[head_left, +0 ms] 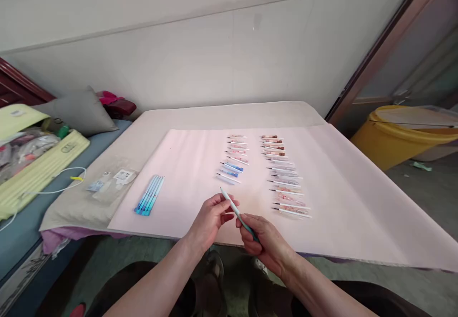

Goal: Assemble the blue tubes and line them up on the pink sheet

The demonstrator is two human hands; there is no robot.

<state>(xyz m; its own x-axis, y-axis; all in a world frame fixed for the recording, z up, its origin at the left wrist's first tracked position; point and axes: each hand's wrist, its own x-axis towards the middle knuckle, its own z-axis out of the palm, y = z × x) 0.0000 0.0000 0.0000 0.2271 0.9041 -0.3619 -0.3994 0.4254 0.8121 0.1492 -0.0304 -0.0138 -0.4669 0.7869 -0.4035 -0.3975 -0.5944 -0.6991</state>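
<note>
Over the front edge of the pink sheet I hold a slim pen (pixel 233 206), its white part with a dark fine tip pointing up and away to the left, its teal end toward me. My right hand (pixel 263 238) is closed round the teal end. My left hand (pixel 212 217) pinches the white part near the tip between thumb and fingers. Beyond my hands lies a column of pens and refills (pixel 236 150), with blue ones (pixel 232 169) nearest. A second column of pens (pixel 286 178) lies to the right. Several blue-teal pens (pixel 149 195) lie side by side at left.
Pink sheet (pixel 193 164) covers the table against a pale wall. Clear plastic bags with labels (pixel 114 181) lie at the left. Farther left are a yellow bag (pixel 67 154), a white cord (pixel 53 191) and a grey pillow (pixel 80 111). A yellow bin (pixel 393 140) stands at right.
</note>
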